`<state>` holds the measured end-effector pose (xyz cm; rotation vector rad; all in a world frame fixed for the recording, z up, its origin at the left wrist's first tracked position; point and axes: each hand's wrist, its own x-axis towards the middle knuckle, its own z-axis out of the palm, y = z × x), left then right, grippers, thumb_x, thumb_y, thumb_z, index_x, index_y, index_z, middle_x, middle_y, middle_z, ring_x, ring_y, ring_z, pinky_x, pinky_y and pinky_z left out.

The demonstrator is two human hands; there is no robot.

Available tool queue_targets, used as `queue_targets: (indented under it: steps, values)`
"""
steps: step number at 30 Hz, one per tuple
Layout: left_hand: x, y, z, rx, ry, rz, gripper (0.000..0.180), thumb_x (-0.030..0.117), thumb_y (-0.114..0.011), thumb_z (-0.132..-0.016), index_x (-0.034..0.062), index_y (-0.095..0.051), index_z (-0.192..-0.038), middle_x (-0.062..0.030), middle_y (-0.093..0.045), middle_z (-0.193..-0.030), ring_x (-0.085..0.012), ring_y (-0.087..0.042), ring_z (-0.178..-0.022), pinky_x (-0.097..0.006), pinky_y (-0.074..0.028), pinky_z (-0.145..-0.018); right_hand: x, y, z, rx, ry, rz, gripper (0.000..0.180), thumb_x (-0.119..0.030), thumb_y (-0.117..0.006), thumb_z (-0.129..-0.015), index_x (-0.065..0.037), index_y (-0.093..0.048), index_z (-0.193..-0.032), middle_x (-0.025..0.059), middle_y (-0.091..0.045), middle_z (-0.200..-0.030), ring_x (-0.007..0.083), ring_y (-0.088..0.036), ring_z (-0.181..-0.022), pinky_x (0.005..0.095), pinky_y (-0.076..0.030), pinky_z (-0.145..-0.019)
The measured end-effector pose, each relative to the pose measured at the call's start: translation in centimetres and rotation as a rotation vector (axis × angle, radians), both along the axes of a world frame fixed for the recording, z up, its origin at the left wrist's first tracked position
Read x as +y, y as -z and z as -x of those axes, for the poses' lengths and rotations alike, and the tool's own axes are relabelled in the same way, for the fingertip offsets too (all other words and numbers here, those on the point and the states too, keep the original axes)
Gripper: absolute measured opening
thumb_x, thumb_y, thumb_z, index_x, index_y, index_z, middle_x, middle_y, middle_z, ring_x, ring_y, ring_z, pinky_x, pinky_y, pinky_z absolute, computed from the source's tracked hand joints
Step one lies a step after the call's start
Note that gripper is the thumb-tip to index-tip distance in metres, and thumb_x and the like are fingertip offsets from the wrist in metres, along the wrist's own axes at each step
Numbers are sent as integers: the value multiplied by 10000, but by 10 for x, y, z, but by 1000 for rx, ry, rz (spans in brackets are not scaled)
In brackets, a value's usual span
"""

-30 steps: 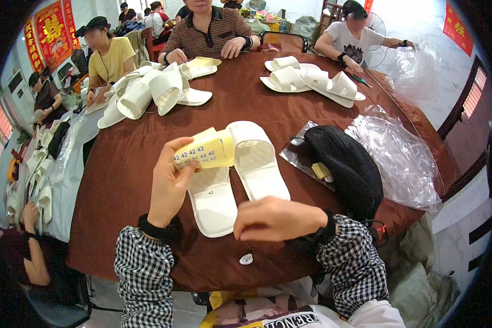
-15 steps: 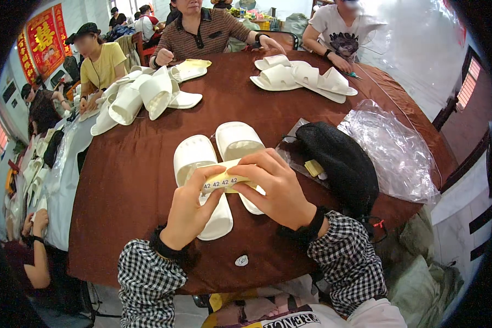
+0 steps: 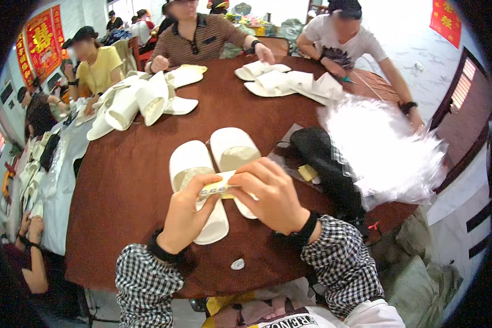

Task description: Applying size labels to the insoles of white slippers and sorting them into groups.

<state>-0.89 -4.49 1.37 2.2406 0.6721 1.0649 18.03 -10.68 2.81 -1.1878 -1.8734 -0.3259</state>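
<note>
Both hands meet over the brown round table (image 3: 126, 180), pinching a small yellowish paper band (image 3: 217, 188) between them. The left hand (image 3: 185, 218) has thumb and fingers closed on the band's left end; the right hand (image 3: 270, 194) curls its fingers shut over the right end. Directly beneath the fingertips lies a pair of white slippers (image 3: 213, 164), toes pointing away. Just right of the right hand sits a black bag (image 3: 325, 164), with crumpled clear plastic bags (image 3: 385, 150) beyond it.
</note>
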Motion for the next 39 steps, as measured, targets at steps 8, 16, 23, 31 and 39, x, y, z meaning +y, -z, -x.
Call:
queue_targets:
  steps: [8,16,23,31,39]
  values:
    - [11,17,16,-57,-43,135,312,-40,-613,-868,7,-595,-1175,-157,-678,-1082,-214,-665,-992,-319,-510,-859,-10,-26,-7,30,-45,60,295,-140,-729,-822,-36,-636,-1082,108,-632,-995,296,-637,-904,383,-529,-778]
    - [12,14,18,-87,-47,245,336,-83,-577,-852,1,-580,-1178,-133,-665,-1068,-188,-637,-994,-313,-494,-885,-119,-118,-105,-240,279,333,317,-157,-707,-835,-45,-604,-1113,149,-588,-1115,341,-596,-1012,397,-505,-841]
    - [13,13,4,-106,28,181,378,-122,-570,-816,15,-556,-1168,-152,-649,-1092,-226,-644,-1005,-329,-494,-895,-221,-72,-203,-616,817,781,1173,-302,-875,-619,-143,-183,-1552,188,-134,-1593,397,-111,-1472,526,-137,-1204]
    - [-2,10,9,-59,-17,202,378,-112,-567,-818,7,-562,-1176,-156,-623,-1095,-211,-613,-991,-300,-479,-851,-180,-68,-258,-558,717,997,1325,-356,-889,-577,-144,-34,-1567,210,-152,-1584,372,-248,-1441,586,-126,-1184]
    - [4,9,5,-75,-50,270,341,-103,-553,-845,2,-566,-1170,-123,-613,-1110,-157,-583,-982,-269,-464,-838,-147,-84,-331,26,458,1405,861,-439,-727,-834,-47,-339,-1495,176,-514,-1370,301,-577,-1112,381,-501,-921]
